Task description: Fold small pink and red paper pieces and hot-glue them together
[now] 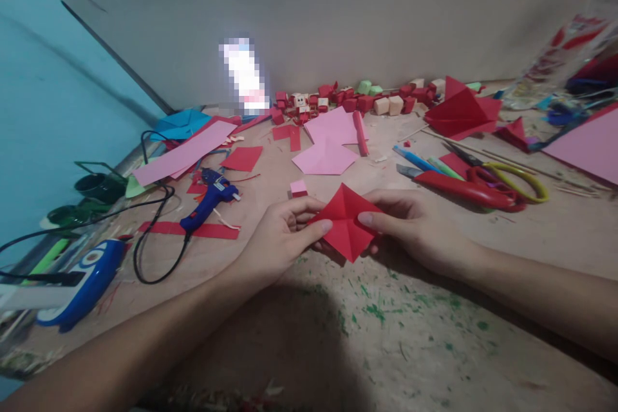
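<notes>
The folded paper [344, 219] in the middle is coloured bright red, with a cross of crease lines. Pale pink is seen on the paper sheets [324, 159] above. At the left, the glue gun [206, 205] is coloured dark blue. At the right, red is shown on the knife handle [458, 190] and yellow on the scissors handle [541, 185]. Green specks are scattered over the light brown table [420, 341] at the bottom. A dark smiley is drawn on a cream block [300, 102] near the top.
</notes>
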Tool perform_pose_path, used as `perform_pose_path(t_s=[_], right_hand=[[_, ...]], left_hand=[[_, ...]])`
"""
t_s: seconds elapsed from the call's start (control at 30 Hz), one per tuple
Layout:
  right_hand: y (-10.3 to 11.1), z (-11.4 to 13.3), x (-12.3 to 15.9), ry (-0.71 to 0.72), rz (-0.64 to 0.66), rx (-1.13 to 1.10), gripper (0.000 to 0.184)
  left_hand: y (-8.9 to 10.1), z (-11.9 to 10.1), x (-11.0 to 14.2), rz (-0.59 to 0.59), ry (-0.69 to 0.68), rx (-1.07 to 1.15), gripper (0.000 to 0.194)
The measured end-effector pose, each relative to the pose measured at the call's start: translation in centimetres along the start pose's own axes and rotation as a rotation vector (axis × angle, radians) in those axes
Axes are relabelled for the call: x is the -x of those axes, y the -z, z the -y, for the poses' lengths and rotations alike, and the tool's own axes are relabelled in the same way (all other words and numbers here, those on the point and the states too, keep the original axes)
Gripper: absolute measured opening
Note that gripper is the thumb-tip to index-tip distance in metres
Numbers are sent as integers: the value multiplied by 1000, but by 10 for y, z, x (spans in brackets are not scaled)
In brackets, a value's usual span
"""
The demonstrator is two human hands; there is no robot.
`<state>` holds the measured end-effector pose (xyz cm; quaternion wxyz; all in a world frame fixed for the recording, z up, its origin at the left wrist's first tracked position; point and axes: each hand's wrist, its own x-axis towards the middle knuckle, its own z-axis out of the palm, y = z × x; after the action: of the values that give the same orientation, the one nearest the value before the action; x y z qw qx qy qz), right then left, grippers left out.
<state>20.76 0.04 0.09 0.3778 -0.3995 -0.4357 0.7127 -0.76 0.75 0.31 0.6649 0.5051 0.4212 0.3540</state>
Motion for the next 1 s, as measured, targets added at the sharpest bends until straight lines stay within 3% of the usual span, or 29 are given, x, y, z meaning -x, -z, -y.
perform_pose_path(t_s=[0.2,0.37,0.43,0.57,0.67,0.73,0.77,0.87,1.0], right_hand=[[1,-3,0,9,-37,32,21],[-4,6,2,-57,-3,151,19],[-6,10,2,-65,35,189,23],[-7,11,1,-49,58,237,19],[-5,8,0,-27,45,261,15],[-4,7,-1,-8,43,268,13],[-4,7,-1,-3,47,270,11],[-5,6,-1,7,73,261,10],[-5,7,1,22,81,268,16]], left_hand=[[-3,-1,1,64,39,-38,25],[0,0,-1,-96,-60,-15,30],[1,-1,-1,-100,-100,-65,30],[0,-2,4,-105,-208,-376,32],[-1,-1,12,-162,-592,-810,32],[-2,0,17,-83,-835,-1095,36],[-3,1,19,-29,-894,-1208,40],[-7,2,22,17,-867,-1388,35],[-8,3,20,-75,-828,-1295,11]])
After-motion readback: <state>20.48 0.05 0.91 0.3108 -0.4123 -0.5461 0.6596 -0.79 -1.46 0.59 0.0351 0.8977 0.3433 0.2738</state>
